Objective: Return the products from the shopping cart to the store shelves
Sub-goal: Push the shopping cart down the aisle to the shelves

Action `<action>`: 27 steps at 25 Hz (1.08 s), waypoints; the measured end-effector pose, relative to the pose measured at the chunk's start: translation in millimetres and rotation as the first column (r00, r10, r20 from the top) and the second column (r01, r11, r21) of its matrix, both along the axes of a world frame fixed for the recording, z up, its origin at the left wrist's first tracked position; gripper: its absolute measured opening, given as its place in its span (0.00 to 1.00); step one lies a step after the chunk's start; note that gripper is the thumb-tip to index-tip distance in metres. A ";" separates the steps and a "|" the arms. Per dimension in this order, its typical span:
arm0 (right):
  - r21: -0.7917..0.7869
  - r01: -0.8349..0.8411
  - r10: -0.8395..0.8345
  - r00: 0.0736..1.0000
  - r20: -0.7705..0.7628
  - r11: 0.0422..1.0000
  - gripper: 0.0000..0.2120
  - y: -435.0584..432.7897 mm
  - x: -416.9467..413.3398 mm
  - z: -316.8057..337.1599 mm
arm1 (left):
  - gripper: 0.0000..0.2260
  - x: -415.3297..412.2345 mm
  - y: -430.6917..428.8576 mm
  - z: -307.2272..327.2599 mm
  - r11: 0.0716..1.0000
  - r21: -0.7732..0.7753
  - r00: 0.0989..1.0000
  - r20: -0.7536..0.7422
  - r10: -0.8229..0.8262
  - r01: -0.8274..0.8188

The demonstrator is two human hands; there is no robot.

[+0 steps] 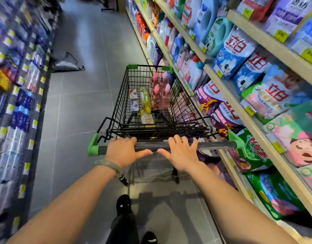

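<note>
A black wire shopping cart (120, 95) with green corners stands in the aisle, close to the right shelves. Both hands grip its grey handle bar (213, 144): my left hand (124, 149) near the left end, my right hand (181, 150) at the middle. Inside the cart lie several pink bottles (160, 92), a yellow-green pack (145, 99), two small white boxes (133, 101) and a beige pack (147, 119). A pink package (182, 106) leans on the cart's right wall.
The right shelves (222, 80) hold detergent bags and bottles with yellow price tags. The left shelves (19, 85) are blurred, with blue and white packs. A grey bag (65, 65) lies on the tiled floor ahead on the left. My black shoes (123, 206) show below.
</note>
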State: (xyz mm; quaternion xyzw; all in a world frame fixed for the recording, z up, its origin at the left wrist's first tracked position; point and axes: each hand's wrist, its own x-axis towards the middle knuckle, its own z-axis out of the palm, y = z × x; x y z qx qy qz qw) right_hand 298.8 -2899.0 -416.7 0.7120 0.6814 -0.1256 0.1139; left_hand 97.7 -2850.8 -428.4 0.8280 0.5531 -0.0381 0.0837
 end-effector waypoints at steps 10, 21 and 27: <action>-0.038 -0.017 0.012 0.992 -0.127 0.999 0.27 162.4 -9.9 -1.4 | 0.38 -18.8 156.8 6.9 0.933 -0.281 0.975 -0.074 0.210 -0.223; -0.097 0.139 -0.146 0.986 -0.077 0.986 0.38 358.8 31.0 -1.9 | 0.29 -11.3 343.5 14.6 0.920 -0.290 0.964 -0.036 0.265 -0.264; -0.115 0.057 -0.069 0.992 -0.107 0.992 0.34 486.5 49.0 -2.8 | 0.25 2.1 460.7 14.9 0.906 -0.303 0.951 0.002 0.311 -0.295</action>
